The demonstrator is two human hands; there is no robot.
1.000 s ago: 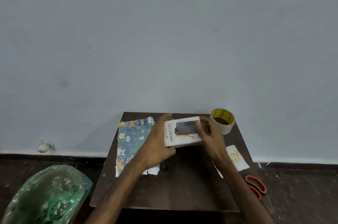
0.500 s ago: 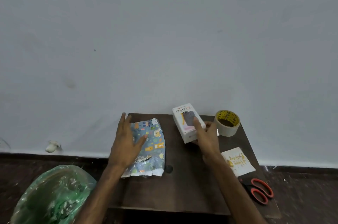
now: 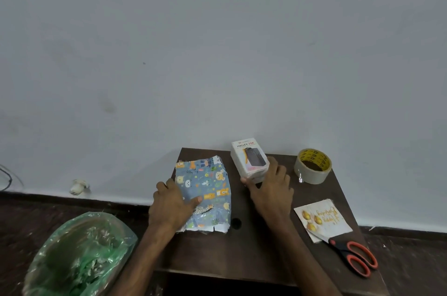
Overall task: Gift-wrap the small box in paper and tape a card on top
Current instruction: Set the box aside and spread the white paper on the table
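Two hands at work: your left hand (image 3: 169, 201) rests flat on the wrapping paper (image 3: 208, 189), and your right hand (image 3: 271, 186) grips the small box (image 3: 249, 160) beside it on the counter (image 3: 266, 252). That ragged sheet could tear or fall short.

Grey wall (image 3: 217, 41), dark wood table (image 3: 242, 254).

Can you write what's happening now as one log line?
left hand: on blue animal-print wrapping paper | right hand: holds small white cardboard box | box: unwrapped | white birthday card: untaped
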